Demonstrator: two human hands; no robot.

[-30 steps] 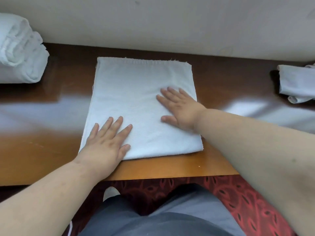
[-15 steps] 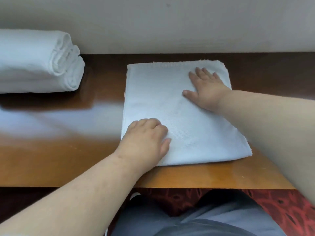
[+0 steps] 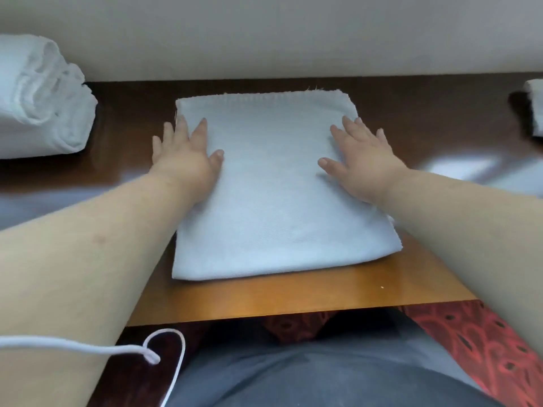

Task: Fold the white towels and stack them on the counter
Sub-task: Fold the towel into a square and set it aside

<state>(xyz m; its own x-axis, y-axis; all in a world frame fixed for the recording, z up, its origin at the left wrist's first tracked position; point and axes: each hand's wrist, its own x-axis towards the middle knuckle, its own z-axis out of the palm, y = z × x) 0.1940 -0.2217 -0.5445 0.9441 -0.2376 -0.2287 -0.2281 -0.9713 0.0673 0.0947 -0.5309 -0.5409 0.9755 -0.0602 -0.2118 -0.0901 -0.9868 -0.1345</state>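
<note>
My left hand (image 3: pixel 183 160) and right hand (image 3: pixel 363 164) lie flat, fingers straight, on the folded towel's (image 3: pixel 273 201) side edges mid-surface (image 3: pixel 293 298); the stack (image 3: pixel 38 101) sits leftward, nearer my left hand.

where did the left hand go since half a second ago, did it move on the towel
Yes. The left hand moved from the folded towel's near left corner up along its left edge toward the wall, and its fingers went from curled to flat.

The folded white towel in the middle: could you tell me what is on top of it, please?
Both hands lie flat on the folded white towel: the left hand at its left edge, the right hand near its right edge. The towel beneath the palms is hidden.
</note>
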